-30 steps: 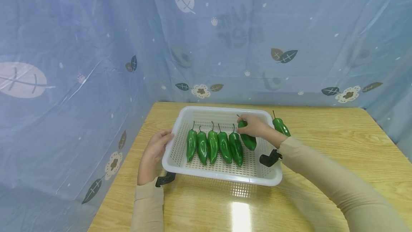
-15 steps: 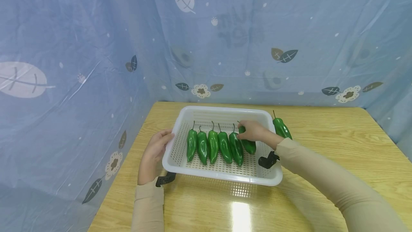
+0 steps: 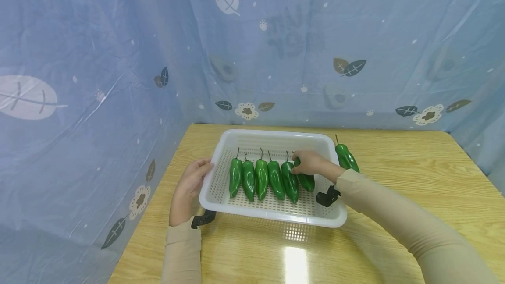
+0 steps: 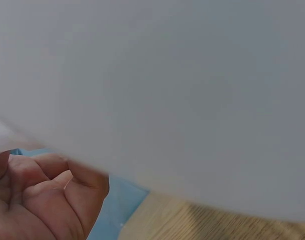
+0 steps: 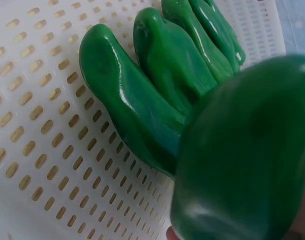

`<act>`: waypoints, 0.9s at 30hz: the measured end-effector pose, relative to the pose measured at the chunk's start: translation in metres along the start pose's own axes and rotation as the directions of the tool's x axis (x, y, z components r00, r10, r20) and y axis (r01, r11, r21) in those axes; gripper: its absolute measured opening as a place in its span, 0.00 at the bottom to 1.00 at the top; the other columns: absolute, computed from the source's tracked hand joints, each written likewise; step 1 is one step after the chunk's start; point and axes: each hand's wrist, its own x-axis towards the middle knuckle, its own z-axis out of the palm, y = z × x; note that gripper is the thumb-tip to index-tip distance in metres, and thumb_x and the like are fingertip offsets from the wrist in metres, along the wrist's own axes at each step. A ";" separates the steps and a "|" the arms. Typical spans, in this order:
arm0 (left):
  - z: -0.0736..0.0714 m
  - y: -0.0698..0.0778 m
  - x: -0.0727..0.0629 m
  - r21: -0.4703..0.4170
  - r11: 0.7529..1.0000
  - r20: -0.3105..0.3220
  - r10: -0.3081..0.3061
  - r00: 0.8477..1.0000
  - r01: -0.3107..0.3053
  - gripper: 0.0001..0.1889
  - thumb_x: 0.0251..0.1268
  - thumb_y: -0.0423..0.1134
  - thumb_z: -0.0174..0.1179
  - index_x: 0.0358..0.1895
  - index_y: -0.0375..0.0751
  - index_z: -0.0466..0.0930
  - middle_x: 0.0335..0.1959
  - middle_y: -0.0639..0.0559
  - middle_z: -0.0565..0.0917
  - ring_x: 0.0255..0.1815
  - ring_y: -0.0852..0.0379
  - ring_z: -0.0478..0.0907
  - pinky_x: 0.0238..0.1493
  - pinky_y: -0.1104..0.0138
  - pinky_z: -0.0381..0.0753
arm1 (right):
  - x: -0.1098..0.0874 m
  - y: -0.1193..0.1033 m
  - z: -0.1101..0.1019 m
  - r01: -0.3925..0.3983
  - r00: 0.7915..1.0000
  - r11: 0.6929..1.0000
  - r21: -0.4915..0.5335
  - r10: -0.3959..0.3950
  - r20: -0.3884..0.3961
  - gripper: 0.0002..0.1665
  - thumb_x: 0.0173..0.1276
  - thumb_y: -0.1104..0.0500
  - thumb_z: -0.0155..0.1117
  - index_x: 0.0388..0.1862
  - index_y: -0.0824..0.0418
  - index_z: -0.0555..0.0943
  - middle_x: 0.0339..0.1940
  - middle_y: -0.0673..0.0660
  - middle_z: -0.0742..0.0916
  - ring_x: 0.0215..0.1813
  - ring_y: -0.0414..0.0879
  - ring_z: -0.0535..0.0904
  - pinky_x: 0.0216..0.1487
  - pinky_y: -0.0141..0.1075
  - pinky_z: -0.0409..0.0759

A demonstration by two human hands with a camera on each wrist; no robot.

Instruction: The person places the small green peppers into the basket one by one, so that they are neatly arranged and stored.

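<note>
A white perforated plastic basket (image 3: pixel 272 218) sits on the table, with several glossy green peppers (image 3: pixel 261 179) lying side by side in it, stems toward the far side. At its left edge my left hand (image 3: pixel 192 179) grips the rim; the left wrist view shows the fingers (image 4: pixel 87 182) curled at the basket's pale wall (image 4: pixel 167 100). Inside the right half, my right hand (image 3: pixel 310 163) holds another green pepper (image 3: pixel 307 183) by its upper part, close beside the rightmost one of the row. That held pepper fills the near side of the right wrist view, its stem end mostly hidden.
One more green pepper (image 3: pixel 347 157) lies on the wooden table (image 3: pixel 410 165) just outside the basket's right wall. A blue patterned curtain (image 3: pixel 276 56) hangs behind the table and along its left. Black wrist mounts (image 3: pixel 327 196) are on both wrists.
My right hand has lowered the held pepper a little toward the near side of the basket, bringing it alongside the row. The left hand stays on the rim.
</note>
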 end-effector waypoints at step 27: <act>0.002 0.003 -0.001 0.021 1.000 -0.010 -0.014 1.000 0.014 0.21 0.73 0.38 0.48 0.64 0.29 0.66 0.52 0.37 0.78 0.42 0.56 0.82 0.45 0.61 0.84 | 0.004 0.003 0.006 -0.039 0.996 0.999 -0.037 0.042 0.083 0.33 0.65 0.49 0.64 0.60 0.71 0.71 0.54 0.66 0.81 0.52 0.56 0.78 0.49 0.48 0.80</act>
